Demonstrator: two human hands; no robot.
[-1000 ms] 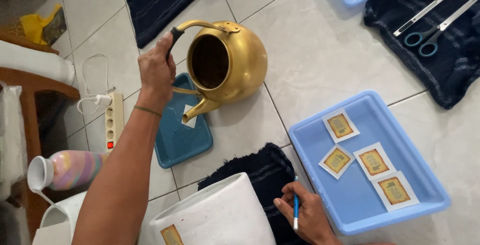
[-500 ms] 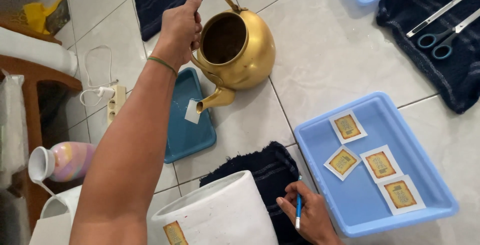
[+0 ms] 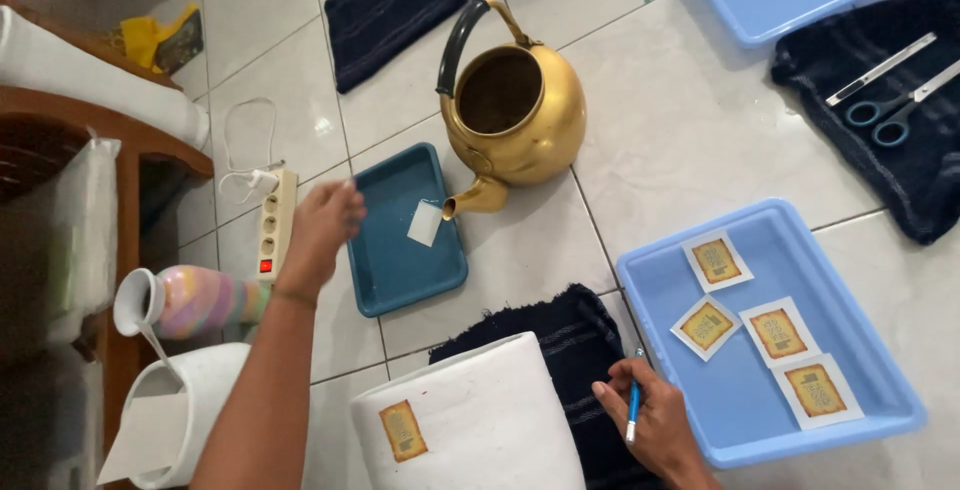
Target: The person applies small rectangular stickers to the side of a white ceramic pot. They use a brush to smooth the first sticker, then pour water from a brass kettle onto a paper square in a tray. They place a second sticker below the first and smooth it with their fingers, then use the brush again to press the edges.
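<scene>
Tiled floor [image 3: 660, 120], kettle [image 3: 515, 115], trays [image 3: 405, 240] (blue), towels [image 3: 385, 5]

Leaving bare tile open between gold kettle [image 3: 515, 115] and light blue tray [image 3: 770, 335]; power strip [image 3: 276, 225] crowding left hand [image 3: 322, 230].

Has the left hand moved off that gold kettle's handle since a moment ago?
Yes. The left hand has let go of the gold kettle and drawn back, now over the teal tray's left edge.
</scene>
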